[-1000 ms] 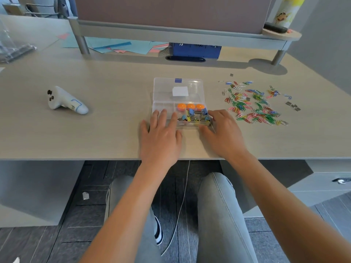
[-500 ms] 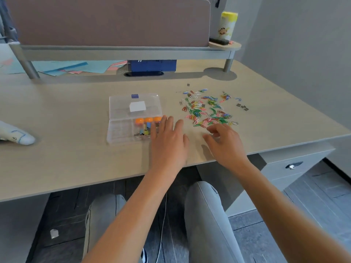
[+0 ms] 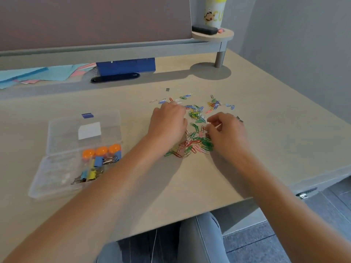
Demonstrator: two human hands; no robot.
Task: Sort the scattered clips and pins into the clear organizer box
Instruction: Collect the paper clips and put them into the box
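A clear organizer box (image 3: 57, 173) lies open at the left, its lid (image 3: 85, 130) folded back. Inside are three orange pins (image 3: 101, 151) and several coloured binder clips (image 3: 93, 168). A heap of coloured paper clips (image 3: 195, 128) is spread on the desk to its right. My left hand (image 3: 168, 126) rests curled on the heap's left side, fingers down among the clips. My right hand (image 3: 226, 133) is on the heap's right side, its fingertips pinched together over the clips; whether a clip sits between them is hidden.
A few small dark clips (image 3: 239, 119) lie beyond my right hand, and one dark piece (image 3: 167, 89) sits behind the heap. A blue box (image 3: 126, 66), coloured paper (image 3: 38, 74) and a raised shelf with a bottle (image 3: 214, 12) stand at the back. The desk's edge runs close on the right.
Both hands left the organizer box and moved right onto the paper clip heap. The view turned right, so the box now sits at the left.
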